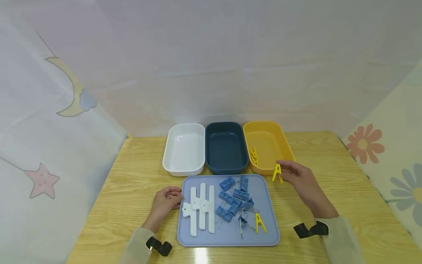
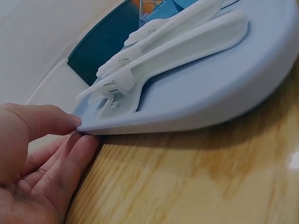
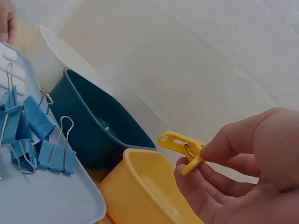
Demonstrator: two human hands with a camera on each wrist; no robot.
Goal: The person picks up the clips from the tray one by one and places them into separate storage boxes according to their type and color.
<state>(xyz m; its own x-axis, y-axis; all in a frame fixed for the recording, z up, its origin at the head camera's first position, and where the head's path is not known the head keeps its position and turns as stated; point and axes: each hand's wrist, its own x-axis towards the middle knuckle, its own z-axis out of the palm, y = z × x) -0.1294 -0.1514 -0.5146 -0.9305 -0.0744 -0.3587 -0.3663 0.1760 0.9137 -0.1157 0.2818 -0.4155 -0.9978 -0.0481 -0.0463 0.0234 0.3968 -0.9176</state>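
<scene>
My right hand (image 1: 301, 183) pinches a yellow clothespin (image 1: 277, 173) between thumb and fingers, close over the near right corner of the yellow bin (image 1: 290, 148). In the right wrist view the clothespin (image 3: 180, 143) shows its metal spring. My left hand (image 1: 166, 201) grips the left rim of the light blue tray (image 1: 227, 240), thumb on top and fingers at its side and underneath. On the tray lie three white bag clips (image 1: 193, 220), a heap of blue binder clips (image 1: 241, 194) and another yellow clothespin (image 1: 259, 223). More yellow clothespins (image 1: 253, 156) lie inside the yellow bin.
A white bin (image 1: 167, 154) and a dark teal bin (image 1: 226, 171) stand left of the yellow one, side by side behind the tray. All rest on a wooden table (image 1: 132, 176). Patterned cloth (image 1: 211, 66) hangs behind and at both sides.
</scene>
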